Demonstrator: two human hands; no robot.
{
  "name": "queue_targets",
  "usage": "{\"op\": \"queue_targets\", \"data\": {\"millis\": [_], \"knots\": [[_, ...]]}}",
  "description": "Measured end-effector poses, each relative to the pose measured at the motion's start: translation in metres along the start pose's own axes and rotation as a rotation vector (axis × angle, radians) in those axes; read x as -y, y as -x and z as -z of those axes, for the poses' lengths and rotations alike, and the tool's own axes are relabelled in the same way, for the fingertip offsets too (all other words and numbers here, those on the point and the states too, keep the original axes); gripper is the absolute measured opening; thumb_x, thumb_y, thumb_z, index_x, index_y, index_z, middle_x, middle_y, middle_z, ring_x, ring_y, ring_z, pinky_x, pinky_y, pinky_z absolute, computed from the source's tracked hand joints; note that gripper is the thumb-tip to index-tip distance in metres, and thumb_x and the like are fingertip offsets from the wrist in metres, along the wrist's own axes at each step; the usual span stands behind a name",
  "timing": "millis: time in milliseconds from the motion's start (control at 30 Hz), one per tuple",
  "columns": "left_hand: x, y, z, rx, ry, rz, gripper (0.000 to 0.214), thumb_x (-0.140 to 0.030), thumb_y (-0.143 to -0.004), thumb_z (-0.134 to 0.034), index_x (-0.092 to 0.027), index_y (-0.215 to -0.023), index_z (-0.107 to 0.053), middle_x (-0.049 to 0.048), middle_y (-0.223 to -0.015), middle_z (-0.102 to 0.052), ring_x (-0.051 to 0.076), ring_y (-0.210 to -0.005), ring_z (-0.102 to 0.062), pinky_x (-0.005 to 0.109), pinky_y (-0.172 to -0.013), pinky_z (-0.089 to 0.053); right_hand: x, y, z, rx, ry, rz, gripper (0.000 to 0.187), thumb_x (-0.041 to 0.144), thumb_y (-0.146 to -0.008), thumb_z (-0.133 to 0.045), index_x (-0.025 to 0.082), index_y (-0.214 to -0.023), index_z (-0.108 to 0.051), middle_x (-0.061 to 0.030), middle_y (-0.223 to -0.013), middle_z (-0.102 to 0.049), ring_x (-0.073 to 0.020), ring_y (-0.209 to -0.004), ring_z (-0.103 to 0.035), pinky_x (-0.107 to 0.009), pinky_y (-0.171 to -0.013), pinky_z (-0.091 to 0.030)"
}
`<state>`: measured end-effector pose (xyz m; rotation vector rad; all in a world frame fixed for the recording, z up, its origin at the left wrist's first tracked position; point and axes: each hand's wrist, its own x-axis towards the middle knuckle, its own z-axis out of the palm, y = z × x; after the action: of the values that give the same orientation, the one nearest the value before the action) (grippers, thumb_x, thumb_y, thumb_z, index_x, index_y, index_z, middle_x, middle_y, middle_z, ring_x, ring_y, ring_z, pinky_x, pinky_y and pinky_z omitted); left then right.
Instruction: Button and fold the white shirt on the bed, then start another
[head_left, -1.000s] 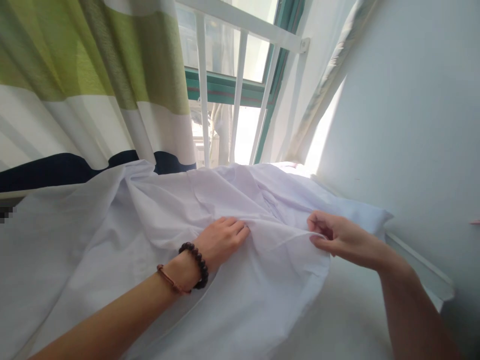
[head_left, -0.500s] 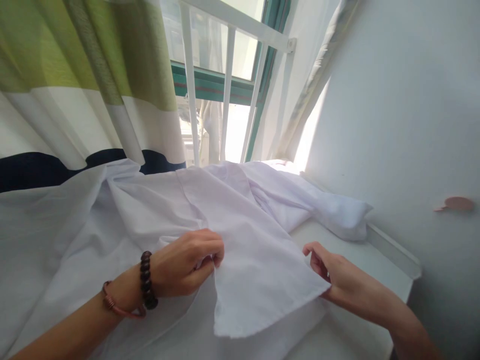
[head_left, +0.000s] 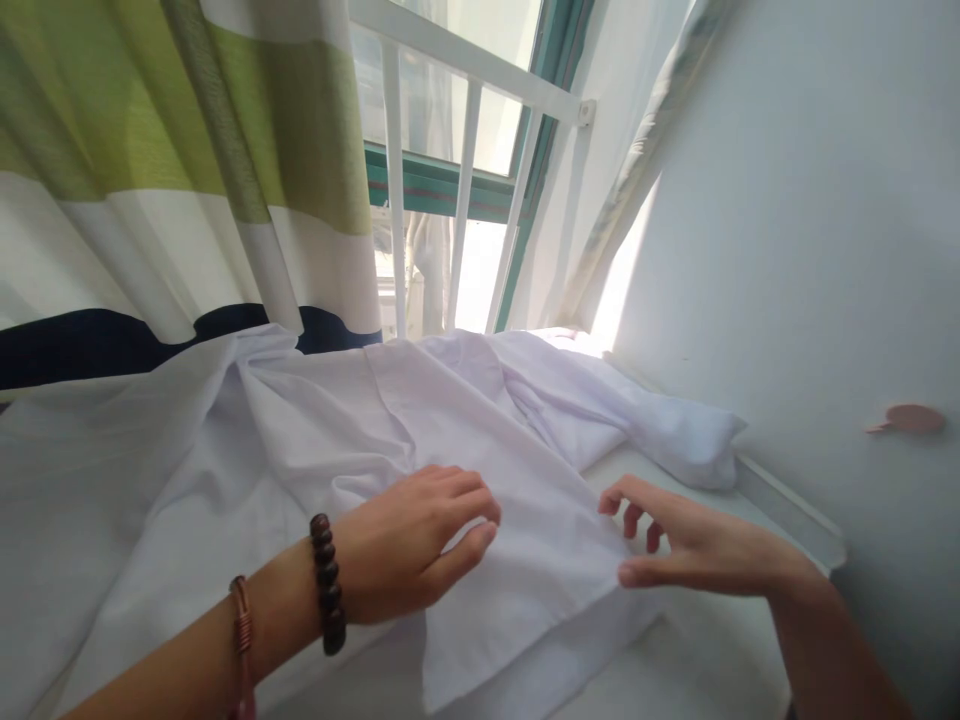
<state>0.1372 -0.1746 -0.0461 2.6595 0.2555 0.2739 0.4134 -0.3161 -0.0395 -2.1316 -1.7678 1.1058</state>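
Note:
A white cloth garment (head_left: 517, 520), long and creased, lies spread over a white surface, one sleeve (head_left: 675, 430) stretched out toward the wall. Over the middle of the fabric is my left hand (head_left: 420, 545), its thumb and fingers apart and nothing held. It wears a dark bead bracelet (head_left: 328, 585) and a copper-coloured bangle (head_left: 241, 615). My right hand (head_left: 675, 535) is beside the garment's right edge, fingers curled but spread, with a gap between thumb and forefinger. Whether its fingertips touch the cloth I cannot tell.
A green and white curtain (head_left: 292, 130) with a dark lower band hangs at the back left. White railing bars (head_left: 466, 190) stand before the window. On the right wall (head_left: 795, 200) is a pink hook-like piece (head_left: 915, 418). The white surface has a raised edge (head_left: 791, 510).
Both hands have let go of the cloth and their fingers have opened. My left hand has moved right over the fabric. The garment's front corner has settled lower.

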Motion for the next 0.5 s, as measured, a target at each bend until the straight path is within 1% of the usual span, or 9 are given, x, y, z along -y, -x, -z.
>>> {"op": "queue_targets", "data": {"millis": [67, 133, 200, 233, 333, 400, 467, 500], "knots": [[0.002, -0.006, -0.014, -0.047, -0.065, 0.006, 0.032, -0.032, -0.096, -0.039, -0.019, -0.118, -0.059, 0.0088, -0.12, -0.06, 0.023, -0.111, -0.054, 0.039, -0.097, -0.039, 0.002, -0.011, 0.004, -0.045, -0.027, 0.014, 0.045, 0.056, -0.078, -0.061, 0.022, -0.107, -0.053, -0.0028, -0.094, -0.06, -0.0164, -0.08, -0.059, -0.026, -0.071, -0.049], [0.006, -0.007, -0.03, -0.033, -0.125, 0.009, 0.039, -0.038, -0.095, -0.043, -0.022, -0.129, -0.052, 0.0099, -0.135, -0.052, 0.027, -0.125, -0.046, 0.045, -0.104, -0.034, 0.005, -0.024, 0.003, -0.133, -0.04, -0.002, 0.041, 0.059, -0.086, -0.047, 0.02, -0.094, -0.055, -0.0017, -0.081, -0.06, -0.0153, -0.07, -0.059, -0.025, -0.063, -0.048], [0.009, -0.004, -0.042, 0.009, -0.166, 0.0, 0.042, -0.041, -0.093, -0.049, -0.024, -0.131, -0.05, 0.0103, -0.141, -0.047, 0.03, -0.13, -0.041, 0.05, -0.107, -0.03, 0.008, -0.035, 0.0, -0.215, -0.025, -0.026, 0.04, 0.057, -0.09, -0.039, 0.02, -0.084, -0.054, -0.0007, -0.072, -0.058, -0.0145, -0.061, -0.057, -0.025, -0.056, -0.045], [0.011, -0.002, -0.046, 0.024, -0.177, -0.005, 0.042, -0.04, -0.091, -0.051, -0.025, -0.13, -0.051, 0.0103, -0.141, -0.047, 0.031, -0.13, -0.04, 0.052, -0.107, -0.029, 0.009, -0.04, -0.002, -0.224, -0.008, -0.027, 0.038, 0.054, -0.091, -0.04, 0.02, -0.082, -0.053, -0.0001, -0.069, -0.058, -0.0139, -0.058, -0.056, -0.024, -0.053, -0.044], [0.011, 0.004, -0.045, 0.029, -0.173, -0.031, 0.033, -0.034, -0.088, -0.056, -0.024, -0.12, -0.057, 0.0092, -0.133, -0.053, 0.029, -0.122, -0.047, 0.05, -0.105, -0.031, 0.006, -0.046, -0.008, -0.151, 0.043, 0.017, 0.03, 0.046, -0.087, -0.051, 0.02, -0.073, -0.049, 0.0027, -0.063, -0.055, -0.0112, -0.052, -0.053, -0.023, -0.051, -0.041], [0.009, 0.005, -0.04, 0.006, -0.165, -0.047, 0.022, -0.032, -0.087, -0.058, -0.023, -0.107, -0.061, 0.008, -0.124, -0.057, 0.027, -0.115, -0.05, 0.046, -0.102, -0.035, 0.004, -0.046, -0.009, -0.088, 0.022, 0.044, 0.034, 0.047, -0.083, -0.057, 0.02, -0.067, -0.043, 0.0043, -0.062, -0.051, -0.0094, -0.051, -0.051, -0.021, -0.048, -0.04], [0.003, 0.003, -0.036, 0.0, -0.164, -0.055, 0.015, -0.03, -0.086, -0.059, -0.021, -0.097, -0.062, 0.0073, -0.12, -0.058, 0.027, -0.111, -0.051, 0.044, -0.098, -0.038, 0.002, -0.047, -0.008, -0.01, -0.047, 0.046, 0.038, 0.052, -0.083, -0.056, 0.02, -0.067, -0.041, 0.0053, -0.06, -0.049, -0.0085, -0.047, -0.05, -0.02, -0.043, -0.038], [-0.002, 0.002, -0.035, 0.007, -0.165, -0.058, 0.015, -0.031, -0.085, -0.061, -0.021, -0.096, -0.061, 0.007, -0.118, -0.058, 0.026, -0.109, -0.052, 0.043, -0.095, -0.039, 0.002, -0.049, -0.006, 0.03, -0.089, 0.034, 0.039, 0.054, -0.085, -0.052, 0.021, -0.069, -0.042, 0.0057, -0.057, -0.049, -0.0084, -0.045, -0.05, -0.019, -0.04, -0.037]]}}
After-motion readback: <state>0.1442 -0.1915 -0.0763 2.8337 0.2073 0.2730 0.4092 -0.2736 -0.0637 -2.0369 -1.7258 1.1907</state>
